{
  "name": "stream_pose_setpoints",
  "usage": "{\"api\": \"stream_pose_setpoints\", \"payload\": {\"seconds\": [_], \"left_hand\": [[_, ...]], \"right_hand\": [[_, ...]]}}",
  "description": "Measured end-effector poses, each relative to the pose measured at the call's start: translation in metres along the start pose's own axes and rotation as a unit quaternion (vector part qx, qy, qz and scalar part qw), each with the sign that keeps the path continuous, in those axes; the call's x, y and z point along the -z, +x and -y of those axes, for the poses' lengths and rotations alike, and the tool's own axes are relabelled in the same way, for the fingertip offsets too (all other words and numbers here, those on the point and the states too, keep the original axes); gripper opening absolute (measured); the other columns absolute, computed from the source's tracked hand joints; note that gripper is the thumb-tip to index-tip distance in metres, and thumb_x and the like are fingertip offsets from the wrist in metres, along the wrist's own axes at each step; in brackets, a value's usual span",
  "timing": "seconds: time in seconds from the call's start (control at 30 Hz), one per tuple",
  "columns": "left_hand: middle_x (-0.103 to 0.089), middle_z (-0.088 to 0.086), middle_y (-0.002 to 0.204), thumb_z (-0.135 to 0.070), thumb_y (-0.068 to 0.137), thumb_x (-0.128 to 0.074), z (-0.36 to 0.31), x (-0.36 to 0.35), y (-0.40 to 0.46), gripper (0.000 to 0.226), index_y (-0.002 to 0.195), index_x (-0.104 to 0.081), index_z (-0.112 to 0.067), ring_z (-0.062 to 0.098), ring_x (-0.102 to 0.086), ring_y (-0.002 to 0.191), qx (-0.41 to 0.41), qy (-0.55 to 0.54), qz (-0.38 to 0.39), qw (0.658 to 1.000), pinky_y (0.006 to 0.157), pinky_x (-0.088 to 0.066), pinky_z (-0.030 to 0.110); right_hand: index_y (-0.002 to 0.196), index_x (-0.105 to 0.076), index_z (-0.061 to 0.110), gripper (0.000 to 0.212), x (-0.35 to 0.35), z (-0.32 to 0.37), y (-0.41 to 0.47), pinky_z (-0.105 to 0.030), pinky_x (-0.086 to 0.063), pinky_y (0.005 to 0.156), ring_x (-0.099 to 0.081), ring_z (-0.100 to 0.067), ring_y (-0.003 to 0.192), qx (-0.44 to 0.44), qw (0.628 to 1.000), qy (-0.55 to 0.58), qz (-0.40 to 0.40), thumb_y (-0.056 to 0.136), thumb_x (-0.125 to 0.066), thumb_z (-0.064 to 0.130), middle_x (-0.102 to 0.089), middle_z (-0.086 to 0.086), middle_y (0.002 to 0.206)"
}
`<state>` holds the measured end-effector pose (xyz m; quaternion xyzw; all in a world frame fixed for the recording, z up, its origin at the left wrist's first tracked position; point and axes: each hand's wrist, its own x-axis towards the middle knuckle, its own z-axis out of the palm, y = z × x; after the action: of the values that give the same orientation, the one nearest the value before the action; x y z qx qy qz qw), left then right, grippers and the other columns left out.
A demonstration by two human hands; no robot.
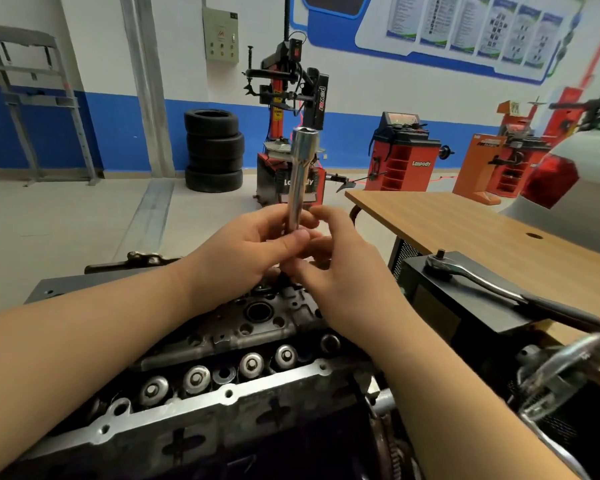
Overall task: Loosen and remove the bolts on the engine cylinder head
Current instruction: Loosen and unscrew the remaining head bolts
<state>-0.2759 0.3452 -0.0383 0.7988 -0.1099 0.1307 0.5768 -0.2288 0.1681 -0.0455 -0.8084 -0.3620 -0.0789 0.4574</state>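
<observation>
Head view, long socket [299,174] upright above cylinder head [243,344], left hand [257,247] fingers clasping its lower end, right hand [340,271] fingers loosely curled, touching its base.

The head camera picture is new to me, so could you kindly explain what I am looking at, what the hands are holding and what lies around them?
There is no machine here: a person wears a camera on the head, looking forward and down at their own bare arms. The left hand grips a long shiny socket, held upright; the right hand has its fingers at the socket's lower end. Below them sits the engine cylinder head, with a row of round metal caps along it. To the right, a ratchet wrench lies on a black box, beside a wooden table. Behind are stacked tyres and red workshop machines.
</observation>
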Motion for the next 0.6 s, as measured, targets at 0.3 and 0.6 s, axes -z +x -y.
{"api": "stream_pose_setpoints", "payload": {"seconds": [0.3, 0.6], "left_hand": [[-0.078, 0.014, 0.104, -0.032, 0.092, -0.064, 0.007, -0.006, 0.007, 0.02, 0.1, -0.072, -0.016, 0.036, -0.078, 0.094, 0.024, -0.054, -0.024, 0.998, 0.076, -0.067, 0.037], [-0.078, 0.013, 0.103, -0.016, 0.106, -0.057, 0.001, -0.005, 0.003, 0.014, 0.109, -0.066, -0.006, 0.036, -0.077, 0.092, 0.032, -0.027, -0.021, 0.999, 0.08, -0.067, 0.041]], "right_hand": [[0.139, -0.058, 0.027, 0.044, 0.103, -0.12, 0.025, -0.047, -0.052, 0.104, -0.058, -0.022, 0.122, -0.129, 0.944, -0.282, -0.114, 0.097, -0.066, 0.039, -0.065, 0.003, 0.133], [0.137, -0.056, 0.029, 0.04, 0.131, -0.221, 0.032, -0.043, -0.053, 0.088, -0.061, -0.028, 0.107, -0.245, 0.899, -0.36, -0.05, 0.099, -0.065, 0.037, -0.067, -0.005, 0.128]]}}
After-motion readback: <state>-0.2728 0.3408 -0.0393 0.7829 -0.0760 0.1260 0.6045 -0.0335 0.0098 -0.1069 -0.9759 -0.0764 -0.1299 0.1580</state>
